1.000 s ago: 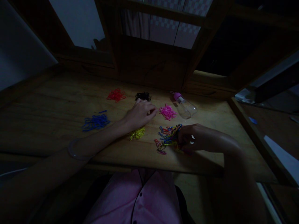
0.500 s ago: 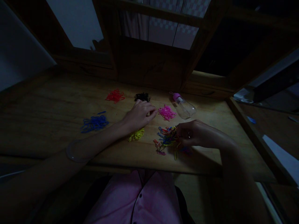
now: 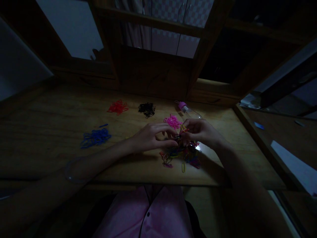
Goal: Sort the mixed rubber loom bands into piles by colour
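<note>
Over a mixed heap of coloured rubber bands [image 3: 173, 153], my two hands meet. My right hand [image 3: 201, 132] is closed in a pinch on a few rubber bands [image 3: 184, 128], with yellow and red loops sticking out. The fingertips of my left hand [image 3: 153, 137] touch that bunch and close on what looks like a dark rubber band [image 3: 177, 136]; the fingers partly hide it. Just beyond the hands lies a pink pile [image 3: 172, 121]. Farther off are a black pile [image 3: 147, 109] and a red pile [image 3: 118, 107]. A blue pile [image 3: 96, 137] lies left. My left hand mostly hides a yellow pile.
A clear bottle with a purple cap [image 3: 182, 105] lies behind my right hand. The wooden desk [image 3: 61, 115] has shelves and small drawers [image 3: 209, 98] along its back. A white sheet [image 3: 292, 165] lies on the right. The light is dim.
My left hand has moved right and nearer, from beside the black pile to my right hand. My right hand has lifted from the mixed heap with rubber bands. The view has shifted slightly.
</note>
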`<state>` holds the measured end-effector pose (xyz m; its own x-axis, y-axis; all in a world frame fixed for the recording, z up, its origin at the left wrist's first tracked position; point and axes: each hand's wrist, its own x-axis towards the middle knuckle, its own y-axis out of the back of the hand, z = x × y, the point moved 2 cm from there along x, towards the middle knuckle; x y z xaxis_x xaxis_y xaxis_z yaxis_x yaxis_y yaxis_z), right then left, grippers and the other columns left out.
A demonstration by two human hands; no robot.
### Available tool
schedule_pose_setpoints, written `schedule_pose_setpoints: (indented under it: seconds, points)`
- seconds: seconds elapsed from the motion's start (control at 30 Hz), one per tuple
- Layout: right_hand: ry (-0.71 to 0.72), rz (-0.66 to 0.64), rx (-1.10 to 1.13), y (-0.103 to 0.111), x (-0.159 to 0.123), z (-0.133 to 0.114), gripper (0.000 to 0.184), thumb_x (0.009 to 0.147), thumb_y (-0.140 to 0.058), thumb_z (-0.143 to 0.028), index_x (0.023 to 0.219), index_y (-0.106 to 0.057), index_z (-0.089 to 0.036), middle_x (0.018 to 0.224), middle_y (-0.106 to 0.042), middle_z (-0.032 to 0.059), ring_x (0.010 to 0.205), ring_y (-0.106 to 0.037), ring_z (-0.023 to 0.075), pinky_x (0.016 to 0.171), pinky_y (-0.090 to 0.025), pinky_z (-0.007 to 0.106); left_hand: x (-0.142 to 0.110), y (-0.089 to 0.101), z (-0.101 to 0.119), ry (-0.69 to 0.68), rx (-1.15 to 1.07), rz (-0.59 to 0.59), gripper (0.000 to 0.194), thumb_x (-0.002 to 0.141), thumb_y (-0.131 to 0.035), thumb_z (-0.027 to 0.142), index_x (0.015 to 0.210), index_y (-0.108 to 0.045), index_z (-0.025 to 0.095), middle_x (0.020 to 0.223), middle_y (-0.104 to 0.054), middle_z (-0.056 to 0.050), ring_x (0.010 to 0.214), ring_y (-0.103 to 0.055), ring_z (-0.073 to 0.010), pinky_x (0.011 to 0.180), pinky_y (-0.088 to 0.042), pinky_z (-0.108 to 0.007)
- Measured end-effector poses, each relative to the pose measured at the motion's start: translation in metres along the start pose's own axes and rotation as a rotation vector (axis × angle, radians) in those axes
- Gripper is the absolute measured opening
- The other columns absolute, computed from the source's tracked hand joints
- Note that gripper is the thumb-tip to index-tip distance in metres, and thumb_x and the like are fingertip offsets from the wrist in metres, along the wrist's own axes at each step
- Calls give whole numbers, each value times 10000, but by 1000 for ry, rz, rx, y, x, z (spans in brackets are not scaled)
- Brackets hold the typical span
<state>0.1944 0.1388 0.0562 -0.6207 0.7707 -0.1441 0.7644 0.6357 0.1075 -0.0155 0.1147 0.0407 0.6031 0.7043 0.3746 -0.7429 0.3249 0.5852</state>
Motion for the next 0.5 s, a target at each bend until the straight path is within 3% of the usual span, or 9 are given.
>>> schedule_pose_setpoints:
  seconds: [0.3,0.5]
  points:
    - [150,98,87,-10,7,7,287,730,-818,-347,856,-622,-179,721,-734,16,641,-710,157,654,-598,290,-1,-6,-7,274,-388,105,240,804,-743,311,1007,-703,188,934,-755,-36,837,-715,-173,790,-579,-301]
    - [212,127,59,-16,9,12,235,749,-806,-359,817,-668,-180,727,-739,28,658,-717,160,647,-606,280,2,-9,-15,441,-615,107,235,785,-758,306,928,-688,134,836,-754,-48,729,-715,-151,681,-598,-266]
